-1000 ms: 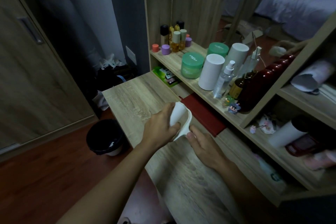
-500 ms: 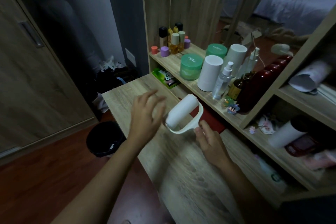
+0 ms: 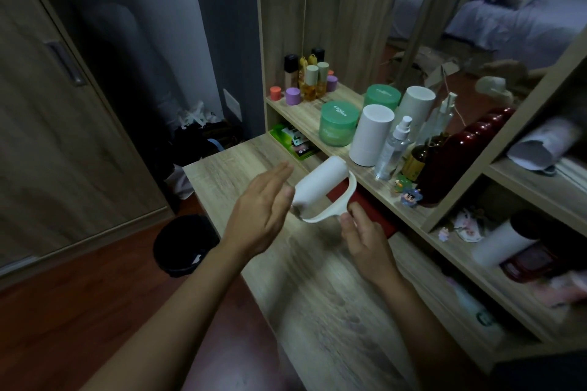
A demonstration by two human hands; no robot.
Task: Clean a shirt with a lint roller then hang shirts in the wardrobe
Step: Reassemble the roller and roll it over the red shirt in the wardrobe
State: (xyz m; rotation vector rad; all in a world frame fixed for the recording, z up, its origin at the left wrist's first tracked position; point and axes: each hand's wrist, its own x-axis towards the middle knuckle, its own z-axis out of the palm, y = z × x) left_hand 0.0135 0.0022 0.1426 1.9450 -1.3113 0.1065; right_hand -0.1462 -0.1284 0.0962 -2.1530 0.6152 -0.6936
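Observation:
A white lint roller (image 3: 320, 189) with a curved cream handle is held above the wooden desk (image 3: 317, 295). My right hand (image 3: 365, 241) pinches the handle's lower end between thumb and fingers. Flat and with its fingers together, my left hand (image 3: 263, 216) rests its fingertips against the left end of the roll. No shirt is in view. The wardrobe door (image 3: 54, 124) with a metal handle stands shut at the left.
Shelves at the right carry a green jar (image 3: 338, 127), a white canister (image 3: 370, 136), a spray bottle (image 3: 392, 149), small bottles and figurines. A red book (image 3: 378, 216) lies behind the roller. A black bin (image 3: 185, 244) stands on the floor left of the desk.
The roller was lifted off the desk by my right hand. My left hand let go of the roll, opened, and now lies flat against its left end.

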